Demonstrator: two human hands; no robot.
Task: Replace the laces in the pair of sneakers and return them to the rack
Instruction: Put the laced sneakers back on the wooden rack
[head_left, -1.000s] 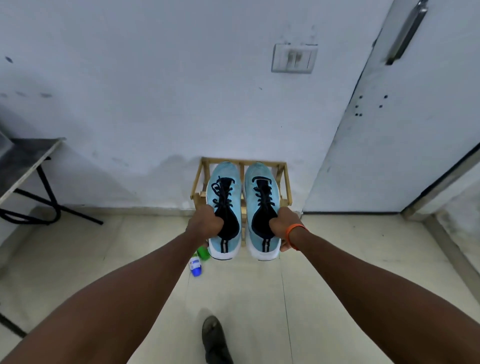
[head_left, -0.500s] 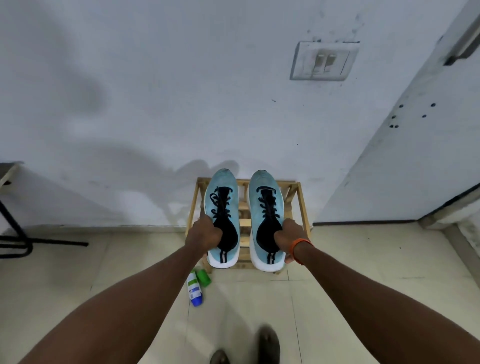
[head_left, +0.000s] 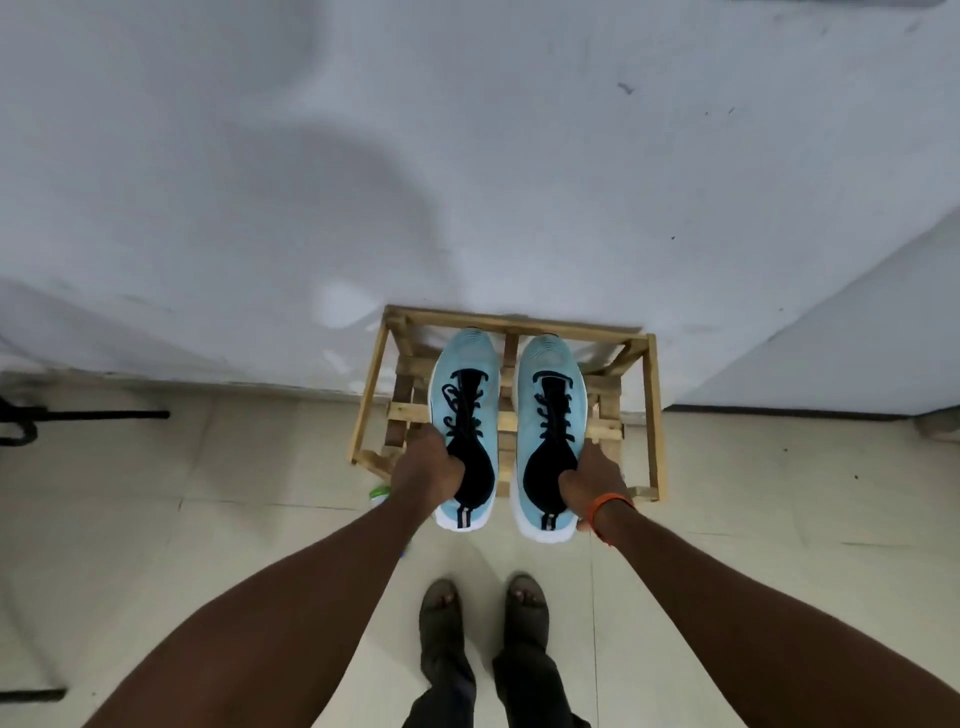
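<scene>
Fingers (head_left: 448, 460) curl out of sight inside sneakers (head_left: 465, 364).

a pale, scuffed wall (head_left: 363, 156) fills the upper view and meets a floor (head_left: 156, 519) of cream tiles. a light grey door (head_left: 831, 338) stands at the right. black metal legs (head_left: 83, 415) show at the far left, on the floor. a green-capped bottle (head_left: 379, 492) lies on the tiles, mostly hidden. near the bottom edge are two feet in dark sandals (head_left: 439, 608), with dark trousers (head_left: 519, 686) above them.
</scene>
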